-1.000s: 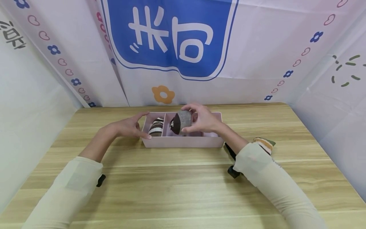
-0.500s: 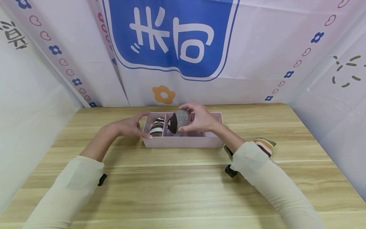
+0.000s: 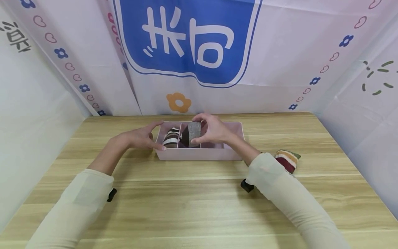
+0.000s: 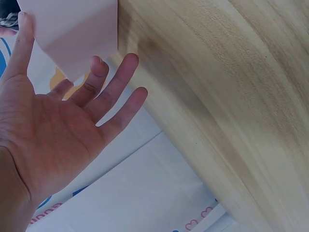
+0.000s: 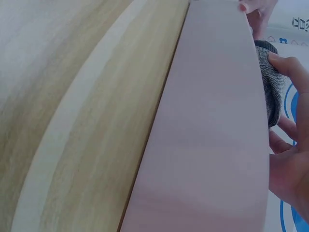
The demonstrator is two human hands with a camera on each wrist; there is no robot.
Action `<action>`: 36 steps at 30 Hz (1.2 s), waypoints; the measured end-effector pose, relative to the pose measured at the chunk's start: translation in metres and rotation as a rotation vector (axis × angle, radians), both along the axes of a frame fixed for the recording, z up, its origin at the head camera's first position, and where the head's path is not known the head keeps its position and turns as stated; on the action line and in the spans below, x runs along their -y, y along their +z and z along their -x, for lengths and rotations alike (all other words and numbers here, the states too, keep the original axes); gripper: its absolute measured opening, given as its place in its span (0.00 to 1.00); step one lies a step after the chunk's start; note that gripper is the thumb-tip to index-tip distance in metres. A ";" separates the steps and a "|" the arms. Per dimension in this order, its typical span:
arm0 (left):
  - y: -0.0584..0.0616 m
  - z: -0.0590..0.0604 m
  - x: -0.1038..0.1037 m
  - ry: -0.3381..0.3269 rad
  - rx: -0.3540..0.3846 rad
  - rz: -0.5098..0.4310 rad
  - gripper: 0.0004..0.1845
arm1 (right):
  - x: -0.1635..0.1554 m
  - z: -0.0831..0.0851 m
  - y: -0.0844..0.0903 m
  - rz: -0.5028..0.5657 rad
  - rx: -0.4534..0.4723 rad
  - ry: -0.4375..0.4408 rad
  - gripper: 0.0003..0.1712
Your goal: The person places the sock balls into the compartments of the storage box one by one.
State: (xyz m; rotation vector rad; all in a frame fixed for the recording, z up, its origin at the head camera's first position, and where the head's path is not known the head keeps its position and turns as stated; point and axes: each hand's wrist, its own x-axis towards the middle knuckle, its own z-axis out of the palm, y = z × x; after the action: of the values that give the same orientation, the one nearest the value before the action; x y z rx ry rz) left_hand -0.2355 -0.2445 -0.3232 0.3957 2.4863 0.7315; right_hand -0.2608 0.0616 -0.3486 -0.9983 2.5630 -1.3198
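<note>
A pink box with several compartments [image 3: 199, 154] stands near the back of the table. My left hand [image 3: 140, 137] holds its left end between thumb and index finger; in the left wrist view the other fingers are spread clear of it. My right hand [image 3: 214, 130] pinches a folded grey sock with a dark brown end [image 3: 195, 133], which sits down in the second compartment from the left. The right wrist view shows the grey sock's ribbed knit [image 5: 271, 82] between thumb and fingers, partly behind the box wall. A folded brown-and-white striped sock [image 3: 171, 138] lies in the leftmost compartment.
Right of the box, a folded striped sock [image 3: 287, 159] in orange, cream, maroon and green lies on the wooden table [image 3: 192, 207], partly behind my right sleeve [image 3: 267, 169]. A printed white cloth wall [image 3: 273, 97] rises directly behind the table's back edge.
My right hand has moved left and lowered the grey sock deeper into the second compartment. The left hand stays on the box. More of the striped sock on the table shows.
</note>
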 end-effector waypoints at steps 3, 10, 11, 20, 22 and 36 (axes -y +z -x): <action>-0.001 0.000 0.000 0.010 0.003 0.001 0.66 | 0.003 0.000 0.000 -0.013 -0.020 0.003 0.44; -0.002 0.001 0.000 0.007 0.011 0.004 0.66 | 0.008 0.002 -0.003 -0.071 -0.076 0.009 0.44; -0.002 0.001 0.000 0.007 0.011 0.005 0.66 | 0.009 0.002 -0.004 -0.090 -0.086 0.010 0.44; 0.000 -0.001 -0.001 0.008 0.010 0.005 0.66 | 0.016 0.000 -0.003 -0.248 -0.138 0.002 0.43; 0.000 -0.001 -0.001 0.007 0.007 0.006 0.66 | 0.017 0.001 -0.002 -0.265 -0.137 0.006 0.42; 0.000 -0.001 0.000 -0.003 0.019 0.007 0.66 | 0.017 0.008 0.003 -0.342 -0.134 0.093 0.38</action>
State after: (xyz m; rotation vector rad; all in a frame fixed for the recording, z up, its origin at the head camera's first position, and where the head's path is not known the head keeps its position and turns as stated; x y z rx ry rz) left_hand -0.2342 -0.2444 -0.3230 0.3880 2.4689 0.7222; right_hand -0.2686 0.0451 -0.3459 -1.1504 2.6739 -0.7785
